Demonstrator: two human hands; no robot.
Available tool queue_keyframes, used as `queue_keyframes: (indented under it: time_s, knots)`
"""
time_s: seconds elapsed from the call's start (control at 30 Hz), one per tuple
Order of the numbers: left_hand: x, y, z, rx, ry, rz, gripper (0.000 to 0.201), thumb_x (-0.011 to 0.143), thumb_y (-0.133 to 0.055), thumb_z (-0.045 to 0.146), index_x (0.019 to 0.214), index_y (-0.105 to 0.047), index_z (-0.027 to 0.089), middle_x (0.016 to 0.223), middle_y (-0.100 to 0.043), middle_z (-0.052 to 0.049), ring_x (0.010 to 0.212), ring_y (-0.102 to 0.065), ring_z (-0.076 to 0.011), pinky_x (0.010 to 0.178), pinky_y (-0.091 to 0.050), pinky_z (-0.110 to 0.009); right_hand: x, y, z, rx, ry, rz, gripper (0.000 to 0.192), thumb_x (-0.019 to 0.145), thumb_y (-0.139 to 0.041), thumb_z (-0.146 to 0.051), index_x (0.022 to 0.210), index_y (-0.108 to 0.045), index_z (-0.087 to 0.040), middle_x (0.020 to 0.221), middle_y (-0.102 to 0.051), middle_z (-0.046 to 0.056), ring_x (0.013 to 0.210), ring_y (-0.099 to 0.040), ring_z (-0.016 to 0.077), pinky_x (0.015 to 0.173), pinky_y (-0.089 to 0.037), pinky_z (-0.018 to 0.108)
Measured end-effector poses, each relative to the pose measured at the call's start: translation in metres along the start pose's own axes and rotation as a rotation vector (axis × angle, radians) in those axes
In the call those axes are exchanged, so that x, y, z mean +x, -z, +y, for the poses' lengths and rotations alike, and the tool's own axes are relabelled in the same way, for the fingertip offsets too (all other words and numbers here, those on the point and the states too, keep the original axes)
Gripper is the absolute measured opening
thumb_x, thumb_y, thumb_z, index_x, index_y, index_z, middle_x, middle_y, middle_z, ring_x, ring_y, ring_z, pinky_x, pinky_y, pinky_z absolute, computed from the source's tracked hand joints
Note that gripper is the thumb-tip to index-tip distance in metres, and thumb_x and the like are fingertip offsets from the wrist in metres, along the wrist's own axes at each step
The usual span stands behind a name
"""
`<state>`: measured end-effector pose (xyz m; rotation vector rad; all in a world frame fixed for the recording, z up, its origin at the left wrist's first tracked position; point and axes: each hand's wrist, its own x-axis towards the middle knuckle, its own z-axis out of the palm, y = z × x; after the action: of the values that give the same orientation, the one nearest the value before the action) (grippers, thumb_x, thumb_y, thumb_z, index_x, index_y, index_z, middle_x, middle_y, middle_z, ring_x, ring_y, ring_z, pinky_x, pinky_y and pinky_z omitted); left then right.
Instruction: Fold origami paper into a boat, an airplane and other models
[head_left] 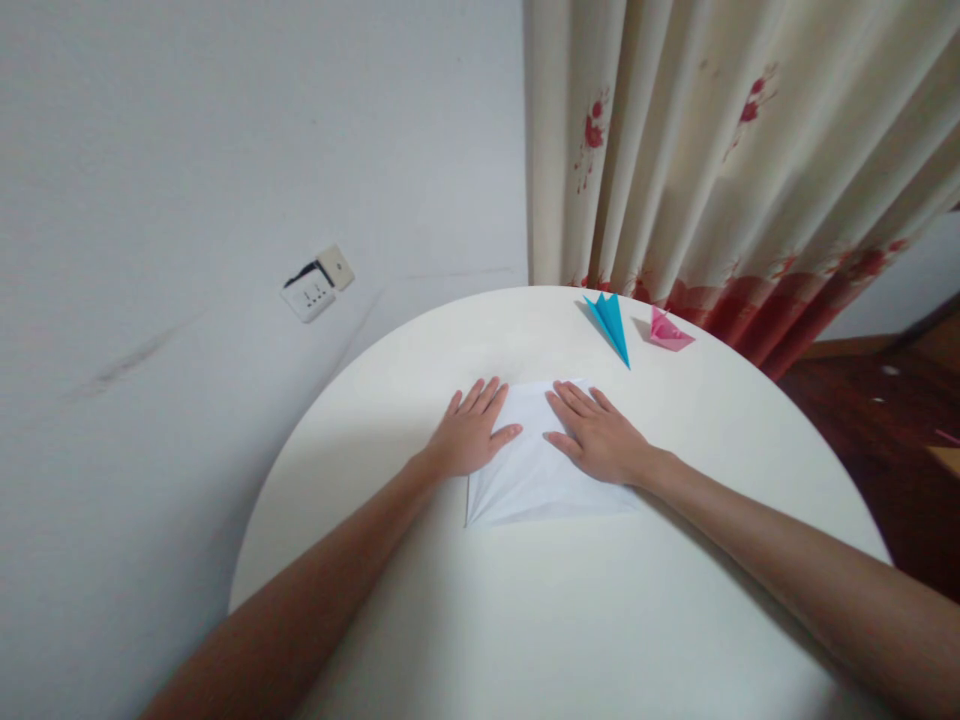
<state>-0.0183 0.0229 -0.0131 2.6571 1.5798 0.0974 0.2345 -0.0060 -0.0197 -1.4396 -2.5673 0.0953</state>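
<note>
White paper sheet, creased, lying mid-worktop; left hand and right hand both flat, fingers spread, pressing it, gripping nothing. Blue paper plane and pink folded paper at far edge

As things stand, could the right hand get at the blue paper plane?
Probably yes: the right hand lies flat on the white paper, and only bare round table separates it from the blue paper plane.

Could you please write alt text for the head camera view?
Both hands, left hand and right hand, press flat on a white paper sheet on a round white table. A blue paper plane and pink paper boat lie beyond.
</note>
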Motion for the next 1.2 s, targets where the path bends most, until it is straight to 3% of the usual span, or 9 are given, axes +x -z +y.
queue_keyframes:
  time_s: [0.17,0.37,0.43,0.53,0.6,0.7,0.87,1.07,1.2]
  knots:
    - [0.006,-0.004,-0.017,-0.008,0.161,0.048,0.058,0.105,-0.033,0.042,0.158,-0.031,0.02,0.166,-0.025,-0.009,0.154,-0.022,-0.0322,0.122,-0.021,-0.061,0.001,0.0,0.004,-0.01,-0.02,-0.019,0.072,0.105,-0.022,-0.059,0.159,-0.03,-0.012,0.166,-0.022,0.017,0.154,-0.019,0.03,0.123,-0.019,0.056]
    - [0.018,-0.004,-0.034,-0.279,0.304,0.367,0.042,0.098,-0.042,0.022,0.136,-0.06,0.014,0.146,-0.058,-0.013,0.14,-0.05,-0.0285,0.119,-0.036,-0.051,0.001,0.002,0.005,0.025,-0.011,-0.03,0.072,0.104,-0.023,-0.059,0.159,-0.029,-0.012,0.166,-0.022,0.017,0.154,-0.019,0.0301,0.123,-0.02,0.057]
    - [0.02,-0.001,-0.033,-0.353,0.268,0.467,0.039,0.097,-0.042,0.02,0.128,-0.065,0.015,0.136,-0.067,-0.011,0.131,-0.059,-0.0233,0.116,-0.043,-0.043,0.002,0.004,0.008,0.046,0.041,-0.03,0.072,0.104,-0.025,-0.06,0.159,-0.029,-0.013,0.166,-0.024,0.017,0.154,-0.02,0.0294,0.123,-0.02,0.056]
    - [0.017,0.006,-0.021,-0.45,0.02,0.57,0.031,0.097,-0.045,0.021,0.112,-0.072,0.019,0.124,-0.073,-0.006,0.122,-0.065,-0.0208,0.114,-0.045,-0.043,0.006,0.009,0.014,0.091,0.181,-0.034,0.072,0.103,-0.029,-0.061,0.159,-0.029,-0.016,0.166,-0.024,0.015,0.154,-0.02,0.0278,0.124,-0.019,0.054]
    - [0.012,0.009,-0.01,-0.446,-0.189,0.517,0.03,0.098,-0.045,0.02,0.108,-0.073,0.021,0.123,-0.074,-0.005,0.124,-0.064,-0.0207,0.116,-0.041,-0.046,0.009,0.012,0.017,0.108,0.232,-0.011,0.071,0.103,-0.033,-0.061,0.159,-0.03,-0.018,0.166,-0.023,0.014,0.154,-0.02,0.0279,0.124,-0.02,0.054]
    - [0.006,0.011,0.003,-0.374,-0.413,0.289,0.033,0.1,-0.044,0.018,0.119,-0.07,0.023,0.135,-0.068,-0.004,0.137,-0.053,-0.0199,0.12,-0.035,-0.046,0.013,0.017,0.021,0.078,0.181,0.084,0.065,0.103,-0.04,-0.055,0.157,-0.036,-0.018,0.164,-0.031,0.015,0.154,-0.022,0.0294,0.123,-0.019,0.056]
    - [0.001,0.009,0.007,-0.246,-0.373,-0.01,0.043,0.104,-0.043,0.03,0.147,-0.049,0.032,0.161,-0.039,-0.001,0.153,-0.028,-0.0234,0.124,-0.023,-0.054,0.004,0.02,0.011,0.032,-0.029,0.17,0.05,0.105,-0.037,-0.036,0.148,-0.048,-0.012,0.158,-0.042,0.019,0.15,-0.032,0.0314,0.122,-0.025,0.053]
    - [-0.002,0.007,0.013,-0.072,-0.163,0.111,0.045,0.103,-0.045,0.039,0.147,-0.05,0.029,0.159,-0.043,-0.005,0.147,-0.038,-0.0272,0.119,-0.034,-0.049,-0.013,0.005,-0.021,0.086,-0.113,0.028,0.084,0.099,-0.035,-0.066,0.155,-0.033,-0.004,0.164,-0.025,0.025,0.153,-0.019,0.0373,0.121,-0.024,0.058]
    - [-0.004,0.012,0.016,0.003,-0.032,0.187,0.049,0.099,-0.054,0.045,0.143,-0.054,0.026,0.147,-0.056,-0.009,0.132,-0.052,-0.032,0.108,-0.043,-0.051,-0.009,0.001,-0.013,0.1,-0.025,-0.044,0.093,0.097,-0.029,-0.072,0.158,-0.026,-0.002,0.165,-0.02,0.025,0.155,-0.014,0.0345,0.124,-0.017,0.057]
